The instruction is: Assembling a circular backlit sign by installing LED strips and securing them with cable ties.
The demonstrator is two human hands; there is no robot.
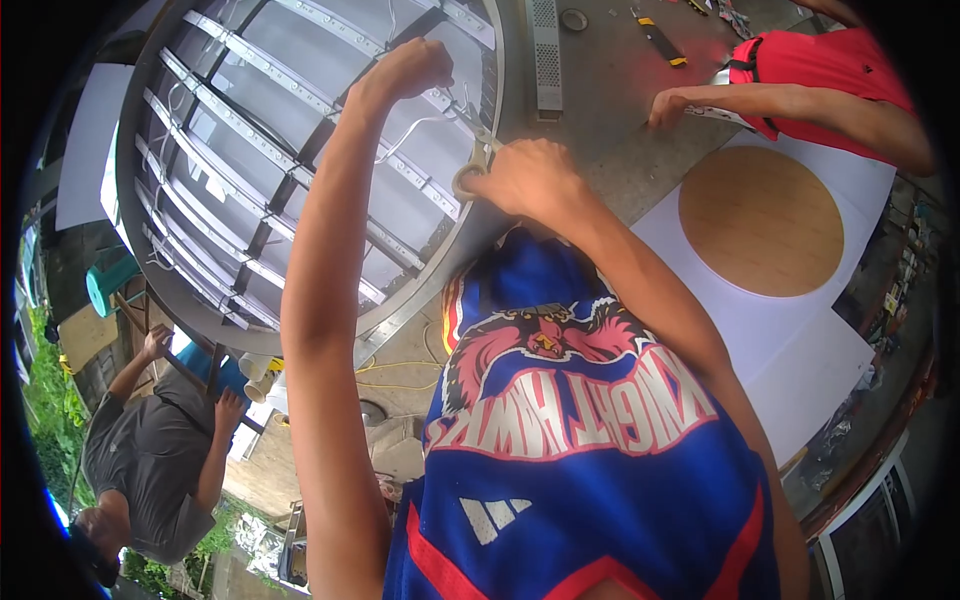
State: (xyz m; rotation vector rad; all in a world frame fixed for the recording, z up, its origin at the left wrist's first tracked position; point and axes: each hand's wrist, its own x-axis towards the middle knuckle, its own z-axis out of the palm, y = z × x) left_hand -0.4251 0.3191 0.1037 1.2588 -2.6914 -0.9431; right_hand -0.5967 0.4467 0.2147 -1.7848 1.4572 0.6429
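Note:
A large round metal frame (487, 215) lies before me, with rows of white LED light strips (262, 68) running across dark bars inside it. Over the strips near its far right side, my left hand (412, 68) is closed; whatever its curled fingers hold is hidden. My right hand (530, 178) grips what look like scissors (470, 178) by their loop handle at the frame's right rim. The tips point up toward the strip ends. A loose white wire (410, 128) curves between my two hands, above the strips.
At right, a person in red (825, 95) reaches over the grey surface. A round wooden disc (762, 222) lies on white sheets (800, 375). A perforated metal bar (546, 60) and a yellow-black cutter (662, 42) lie beyond. Someone in dark grey (150, 465) sits at lower left.

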